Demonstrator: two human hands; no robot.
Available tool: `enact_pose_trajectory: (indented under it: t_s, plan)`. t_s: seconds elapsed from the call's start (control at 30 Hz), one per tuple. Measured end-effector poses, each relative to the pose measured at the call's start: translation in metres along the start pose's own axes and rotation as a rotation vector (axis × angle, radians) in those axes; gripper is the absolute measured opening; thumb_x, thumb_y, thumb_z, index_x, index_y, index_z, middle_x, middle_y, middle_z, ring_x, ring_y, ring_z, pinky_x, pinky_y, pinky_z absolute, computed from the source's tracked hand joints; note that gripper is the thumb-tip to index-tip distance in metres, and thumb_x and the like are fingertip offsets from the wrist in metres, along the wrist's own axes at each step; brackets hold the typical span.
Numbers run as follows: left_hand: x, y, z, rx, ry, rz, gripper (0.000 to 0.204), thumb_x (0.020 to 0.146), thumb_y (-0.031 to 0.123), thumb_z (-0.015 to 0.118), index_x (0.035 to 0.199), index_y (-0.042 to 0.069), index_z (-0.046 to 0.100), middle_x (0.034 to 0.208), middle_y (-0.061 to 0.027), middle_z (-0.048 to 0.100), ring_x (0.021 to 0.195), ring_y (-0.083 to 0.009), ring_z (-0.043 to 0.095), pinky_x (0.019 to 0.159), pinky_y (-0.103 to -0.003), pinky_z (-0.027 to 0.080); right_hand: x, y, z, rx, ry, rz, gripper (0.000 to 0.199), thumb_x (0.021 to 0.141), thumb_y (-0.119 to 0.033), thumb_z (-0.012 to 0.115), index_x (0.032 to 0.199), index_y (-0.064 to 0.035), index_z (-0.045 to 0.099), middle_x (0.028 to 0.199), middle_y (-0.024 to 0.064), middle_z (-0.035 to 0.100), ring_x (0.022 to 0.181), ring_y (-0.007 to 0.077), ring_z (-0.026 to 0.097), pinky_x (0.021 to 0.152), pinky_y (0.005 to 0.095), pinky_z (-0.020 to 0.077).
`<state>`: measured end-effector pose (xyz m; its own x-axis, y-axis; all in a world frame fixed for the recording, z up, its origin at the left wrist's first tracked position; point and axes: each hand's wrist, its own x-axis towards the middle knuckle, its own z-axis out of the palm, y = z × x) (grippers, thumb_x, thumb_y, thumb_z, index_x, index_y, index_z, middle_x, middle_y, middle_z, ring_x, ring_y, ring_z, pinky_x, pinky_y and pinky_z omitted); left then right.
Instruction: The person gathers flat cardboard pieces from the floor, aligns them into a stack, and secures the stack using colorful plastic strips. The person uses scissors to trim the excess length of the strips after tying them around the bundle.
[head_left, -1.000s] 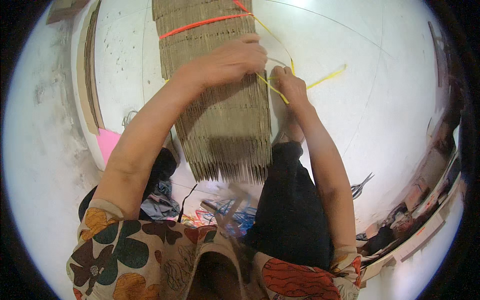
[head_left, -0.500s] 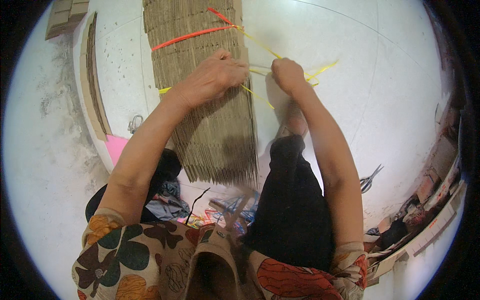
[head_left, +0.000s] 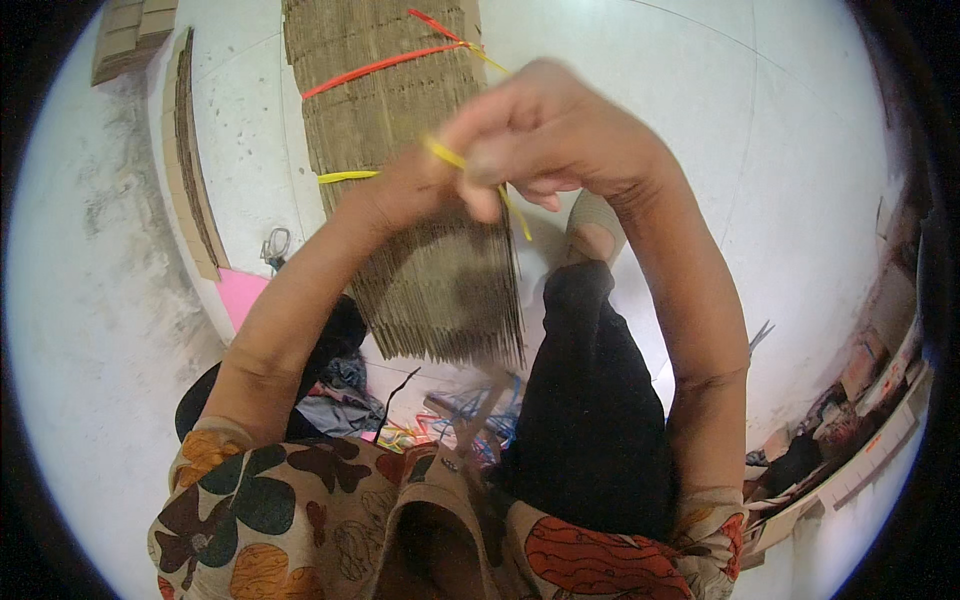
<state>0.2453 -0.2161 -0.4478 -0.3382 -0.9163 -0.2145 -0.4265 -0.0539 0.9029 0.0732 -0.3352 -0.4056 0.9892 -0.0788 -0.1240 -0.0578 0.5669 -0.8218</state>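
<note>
A long stack of flat brown cardboard pieces (head_left: 440, 285) lies on the floor in front of me, their edges facing up. Around its far part runs a red strap (head_left: 385, 70), joined to a yellow end at the right edge. Nearer to me, a yellow strap (head_left: 348, 176) crosses the stack and passes under my left hand (head_left: 415, 185). That hand rests over the stack, its fingers hidden behind my right hand (head_left: 555, 135). My right hand, blurred by motion, reaches across and pinches the yellow strap between thumb and finger. A loose yellow end hangs below both hands.
Scissors (head_left: 762, 335) lie on the floor at the right, and a metal tool with looped handles (head_left: 275, 245) at the left. Coloured strap scraps (head_left: 470, 420) lie close to me. More cardboard (head_left: 190, 160) lies at the left, beside a pink sheet (head_left: 242, 295).
My right hand has moved left from beside the stack to over my left hand, bringing the yellow strap across. My left hand has shifted slightly left and nearer to me.
</note>
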Motion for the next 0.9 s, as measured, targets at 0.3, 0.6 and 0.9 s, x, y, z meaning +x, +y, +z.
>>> enact_pose_trajectory:
  t_s: [0.3,0.6,0.9]
  plan:
    - [-0.009,0.010,0.030,0.361,0.666,-0.032,0.009,0.080,0.003,0.058,0.089,0.002,0.062,0.076,-0.0108,0.063,0.066,-0.0224,0.061,0.056,-0.032,0.048,-0.020,0.091,0.017,0.485,0.485,0.339,0.016,0.084,-0.013,0.054,0.091,0.0008,0.060,0.062,0.0047,0.056,0.041,0.0055,0.043,0.036,0.0204,0.0349]
    - [0.005,0.011,0.015,-0.650,0.669,-0.754,0.012,0.079,0.005,0.059,0.076,-0.006,0.059,0.061,-0.0118,0.060,0.045,-0.0138,0.056,0.039,-0.022,0.042,0.003,0.121,0.043,0.888,0.545,-0.124,0.046,0.088,-0.004,0.049,0.132,0.0020,0.036,0.083,0.0069,0.059,0.048,0.0087,0.050,0.041,0.0216,0.0441]
    - [0.009,0.003,-0.007,-0.679,0.219,-0.729,0.013,0.080,0.006,0.057,0.072,-0.004,0.057,0.054,-0.0087,0.058,0.037,-0.0107,0.051,0.030,-0.020,0.035,0.002,0.101,0.026,-0.067,0.653,0.031,0.019,0.086,-0.009,0.051,0.099,-0.0005,0.061,0.065,0.0038,0.058,0.047,0.0080,0.052,0.042,0.0219,0.0422]
